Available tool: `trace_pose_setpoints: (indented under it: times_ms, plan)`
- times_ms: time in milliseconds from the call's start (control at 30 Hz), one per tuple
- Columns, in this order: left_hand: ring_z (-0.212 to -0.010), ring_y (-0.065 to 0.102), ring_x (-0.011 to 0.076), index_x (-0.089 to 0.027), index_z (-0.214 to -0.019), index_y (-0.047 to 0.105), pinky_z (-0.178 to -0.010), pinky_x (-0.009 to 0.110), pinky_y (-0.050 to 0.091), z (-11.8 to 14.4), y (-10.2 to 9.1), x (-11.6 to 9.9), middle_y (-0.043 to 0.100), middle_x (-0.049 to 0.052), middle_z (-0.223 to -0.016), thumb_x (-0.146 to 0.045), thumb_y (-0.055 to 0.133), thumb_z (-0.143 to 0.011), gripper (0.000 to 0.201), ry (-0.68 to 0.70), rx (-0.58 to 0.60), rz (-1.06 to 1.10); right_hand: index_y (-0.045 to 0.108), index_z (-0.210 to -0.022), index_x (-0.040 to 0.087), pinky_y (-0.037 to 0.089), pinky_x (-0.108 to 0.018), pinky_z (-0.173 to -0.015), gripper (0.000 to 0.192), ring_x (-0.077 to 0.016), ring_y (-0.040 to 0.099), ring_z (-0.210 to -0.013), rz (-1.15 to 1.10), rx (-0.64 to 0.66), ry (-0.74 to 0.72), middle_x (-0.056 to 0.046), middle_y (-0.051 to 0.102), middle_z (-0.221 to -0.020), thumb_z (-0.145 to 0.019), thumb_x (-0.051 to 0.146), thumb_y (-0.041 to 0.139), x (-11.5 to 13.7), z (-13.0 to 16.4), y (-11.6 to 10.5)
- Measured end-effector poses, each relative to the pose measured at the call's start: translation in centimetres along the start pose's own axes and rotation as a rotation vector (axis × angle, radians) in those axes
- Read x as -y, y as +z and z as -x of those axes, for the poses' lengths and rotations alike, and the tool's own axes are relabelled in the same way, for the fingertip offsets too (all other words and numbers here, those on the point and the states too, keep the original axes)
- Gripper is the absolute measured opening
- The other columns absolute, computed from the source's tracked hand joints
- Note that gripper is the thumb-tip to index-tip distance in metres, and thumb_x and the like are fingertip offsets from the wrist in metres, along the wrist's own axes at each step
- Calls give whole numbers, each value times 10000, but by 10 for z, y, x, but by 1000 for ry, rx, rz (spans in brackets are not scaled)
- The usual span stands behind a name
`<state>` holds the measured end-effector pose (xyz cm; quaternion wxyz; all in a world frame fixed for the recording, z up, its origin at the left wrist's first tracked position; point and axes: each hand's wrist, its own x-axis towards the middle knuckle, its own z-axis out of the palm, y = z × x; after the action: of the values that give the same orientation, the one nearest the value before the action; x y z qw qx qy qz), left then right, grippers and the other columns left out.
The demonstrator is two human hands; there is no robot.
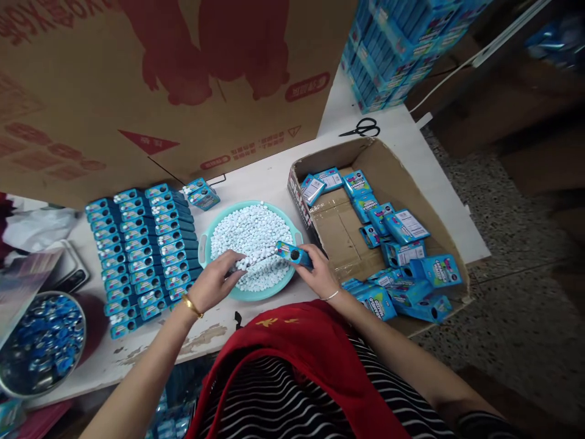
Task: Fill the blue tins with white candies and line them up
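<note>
In the middle of the table stands a turquoise basin (256,298) filled with small white candies (253,222). My left hand (214,283) is closed over the basin's left side, its fingers pinching what looks like a narrow see-through scoop (258,257) heaped with candies. The scoop's outline is hard to make out. Over the basin's right side, my right hand (321,275) grips a small blue box (295,255), tilted with its dark round opening facing up. The scoop's far end points at the box, close to it.
Rows of blue boxes (141,262) stand at the left, two more boxes (202,195) behind them. An open carton (336,235) of blue boxes is at the right. Scissors (365,128), stacked packs (393,55), a large carton (183,122) and a metal pot (85,332) surround the workspace.
</note>
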<state>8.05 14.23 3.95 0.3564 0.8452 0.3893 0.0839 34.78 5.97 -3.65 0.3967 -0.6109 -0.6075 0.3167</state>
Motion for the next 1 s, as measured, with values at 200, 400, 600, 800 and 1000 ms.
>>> trace_pose_setpoints:
  times_ms: [200, 400, 600, 800, 1000]
  plan:
    - [-915, 613, 211, -157, -1089, 530, -775, 350, 509, -13, -26, -49, 615, 96, -1029, -226, 455, -920, 197, -47, 272, -309, 532, -1160, 201, 494, -441, -943, 420, -266, 576, -1079, 79, 51, -212, -109, 621, -1117, -755, 92, 519, 2, -9, 15]
    - [-817, 642, 230, -130, -1172, 507, -618, 331, 501, -28, -30, -108, 620, 109, -1008, -64, 365, -895, 318, -180, 435, -718, 524, -1171, 192, 500, -457, -944, 439, -270, 567, -1103, 91, 53, -266, -124, 613, -1137, -747, 82, 511, -2, -5, 28]
    - [-860, 616, 229, -165, -1017, 585, -678, 331, 495, -22, -35, -108, 611, 82, -941, -107, 389, -907, 232, -121, 382, -755, 525, -1173, 194, 501, -467, -938, 441, -271, 567, -1105, 73, 28, -269, -130, 607, -1155, -748, 78, 507, -8, -3, 31]
    - [-889, 605, 247, -155, -1047, 571, -724, 352, 479, -3, -16, 16, 585, 108, -1029, -168, 428, -885, 217, -426, 220, -563, 517, -1185, 231, 494, -464, -960, 469, -252, 571, -1111, -3, 9, -213, -100, 603, -1161, -741, 79, 502, -16, -2, 25]
    - [-1013, 577, 251, -155, -1022, 559, -862, 363, 463, -30, 57, 85, 574, 123, -1096, -134, 452, -848, 205, -448, 191, -324, 513, -1179, 221, 489, -448, -958, 405, -241, 571, -1110, -46, -12, -185, -113, 581, -1171, -791, 108, 547, -14, -1, 16]
